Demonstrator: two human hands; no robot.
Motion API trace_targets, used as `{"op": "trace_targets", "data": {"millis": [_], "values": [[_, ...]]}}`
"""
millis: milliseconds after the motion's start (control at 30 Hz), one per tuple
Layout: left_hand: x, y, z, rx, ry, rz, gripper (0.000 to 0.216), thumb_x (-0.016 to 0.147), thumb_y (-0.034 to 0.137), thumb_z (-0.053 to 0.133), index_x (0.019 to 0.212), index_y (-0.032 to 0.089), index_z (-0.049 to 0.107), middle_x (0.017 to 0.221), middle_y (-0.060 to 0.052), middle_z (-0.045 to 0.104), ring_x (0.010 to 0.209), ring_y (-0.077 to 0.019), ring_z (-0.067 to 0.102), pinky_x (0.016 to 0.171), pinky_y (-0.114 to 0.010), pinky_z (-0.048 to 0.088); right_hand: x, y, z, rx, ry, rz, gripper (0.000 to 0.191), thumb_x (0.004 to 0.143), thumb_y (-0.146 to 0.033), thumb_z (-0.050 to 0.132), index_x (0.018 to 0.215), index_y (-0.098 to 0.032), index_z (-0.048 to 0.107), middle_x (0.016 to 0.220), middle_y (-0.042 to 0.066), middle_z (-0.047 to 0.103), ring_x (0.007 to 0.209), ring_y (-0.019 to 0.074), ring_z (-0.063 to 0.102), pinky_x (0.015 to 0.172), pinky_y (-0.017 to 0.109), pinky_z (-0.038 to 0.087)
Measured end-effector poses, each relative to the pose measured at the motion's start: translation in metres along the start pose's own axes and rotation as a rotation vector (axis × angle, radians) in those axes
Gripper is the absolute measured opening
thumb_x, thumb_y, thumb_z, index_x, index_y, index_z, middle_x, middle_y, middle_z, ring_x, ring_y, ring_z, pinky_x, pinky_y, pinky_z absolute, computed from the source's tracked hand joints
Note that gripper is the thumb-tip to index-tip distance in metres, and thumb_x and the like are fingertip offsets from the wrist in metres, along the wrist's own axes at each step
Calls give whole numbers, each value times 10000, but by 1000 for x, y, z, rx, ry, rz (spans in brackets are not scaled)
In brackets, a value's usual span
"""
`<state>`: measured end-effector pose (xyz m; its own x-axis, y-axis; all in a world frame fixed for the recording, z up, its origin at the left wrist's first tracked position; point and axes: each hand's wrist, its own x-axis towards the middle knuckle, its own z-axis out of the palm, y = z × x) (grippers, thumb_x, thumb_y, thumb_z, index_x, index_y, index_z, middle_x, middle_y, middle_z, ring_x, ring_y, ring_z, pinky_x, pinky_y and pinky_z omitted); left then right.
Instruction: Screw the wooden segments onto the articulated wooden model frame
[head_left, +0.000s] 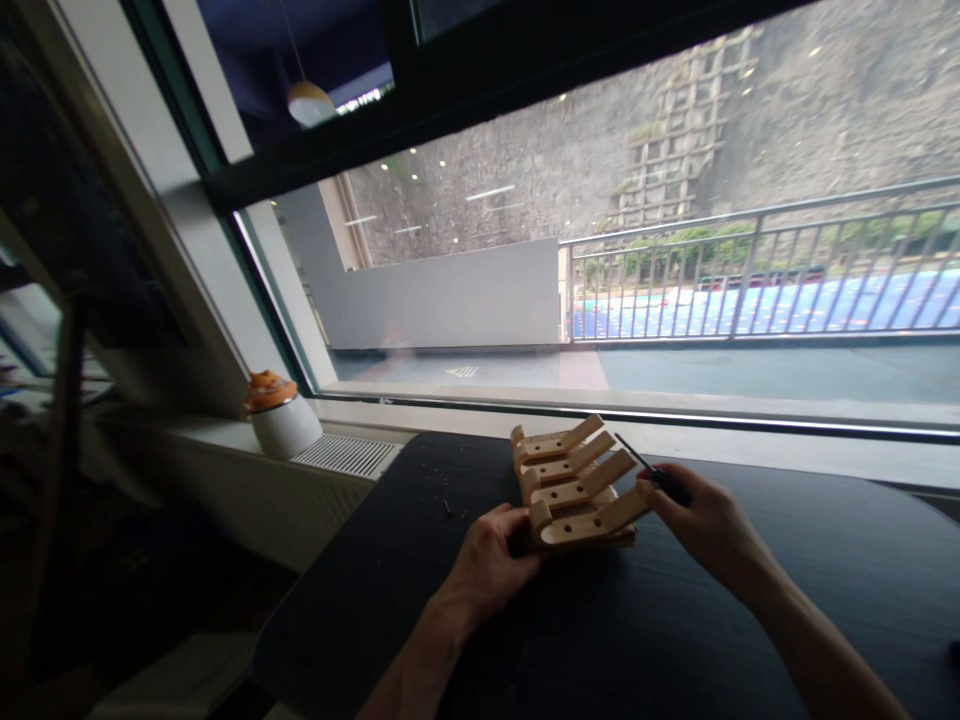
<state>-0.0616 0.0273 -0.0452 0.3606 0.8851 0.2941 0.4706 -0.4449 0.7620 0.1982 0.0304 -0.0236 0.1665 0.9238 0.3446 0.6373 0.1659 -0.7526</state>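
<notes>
A pale wooden rack (574, 525) with several angled slats lies on the dark table; pairs of dark holes run along the slats. My left hand (495, 548) is closed on its near left corner, with the fingertips partly hidden behind the wood. In my right hand (697, 510) is a screwdriver (670, 484) with a black handle, its thin shaft pointing up and to the left beyond the slats' raised ends. My right fingers are close to the tip of the nearest slat; whether they touch it I cannot tell.
The black table (360, 600) has rounded corners and stands against the window sill. On its far left lie a small dark screw-like piece (448, 508) and scattered crumbs. A white pot with an orange top (285, 425) stands on the sill beside a vent grille (349, 455).
</notes>
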Motion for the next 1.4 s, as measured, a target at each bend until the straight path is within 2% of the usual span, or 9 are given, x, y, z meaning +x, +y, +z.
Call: {"op": "trace_targets", "data": {"millis": [333,567,867,1000,1100,1133,1200,1300,1400], "values": [[0,-4,3,-37,11,-33,364,709,259,717,1071,221,699,975,-36,656,923,-196,610,834,-265,491,5,8,0,100,-6,60,360,716,-488,534,839,-177,666,765,60,709,742,240,644,631,310,491],[1,-4,1,-16,-27,-37,305,772,326,678,1067,257,715,897,-27,591,824,-165,604,767,-243,489,6,14,2,28,10,34,333,742,-470,525,822,-176,659,707,45,684,674,215,626,618,304,473],[-1,-8,6,-109,-15,-36,340,762,293,684,1099,241,695,951,-30,600,898,-174,609,832,-258,491,7,21,1,-43,-27,25,309,768,-461,519,854,-199,658,772,48,711,743,234,652,651,308,471],[-6,-17,-25,51,65,-21,397,785,288,647,1173,210,630,1036,-49,647,924,-179,609,835,-274,496,8,26,-1,-64,-60,34,420,794,-569,494,900,-201,667,779,57,715,753,255,657,632,315,470],[-5,-29,-67,398,114,-27,233,848,276,551,1008,185,695,956,-64,677,890,-179,622,816,-269,490,11,32,-2,17,-83,75,521,817,-637,422,948,-205,683,826,69,724,782,268,661,658,330,483],[-3,-32,-80,568,82,-41,239,868,260,507,991,191,700,966,-65,680,907,-180,624,833,-274,482,12,34,-2,56,-87,101,550,824,-655,390,945,-208,687,831,72,725,771,269,664,660,336,488],[1,-38,-101,670,32,-64,234,852,222,503,929,190,722,930,-70,687,905,-200,627,841,-298,472,14,37,-2,105,-117,137,577,822,-680,370,947,-218,692,832,76,726,780,281,667,684,355,496],[9,-44,-112,768,-76,-52,217,794,173,544,876,225,737,905,-49,692,886,-203,631,834,-297,468,16,37,-2,124,-135,135,571,813,-690,390,938,-229,702,824,96,728,822,318,666,722,391,497],[18,-46,-106,831,-167,-29,234,746,148,588,902,245,732,929,-39,694,886,-205,636,850,-299,466,16,38,-2,128,-102,118,561,816,-678,401,910,-227,720,854,129,734,821,332,670,713,400,505]]}}
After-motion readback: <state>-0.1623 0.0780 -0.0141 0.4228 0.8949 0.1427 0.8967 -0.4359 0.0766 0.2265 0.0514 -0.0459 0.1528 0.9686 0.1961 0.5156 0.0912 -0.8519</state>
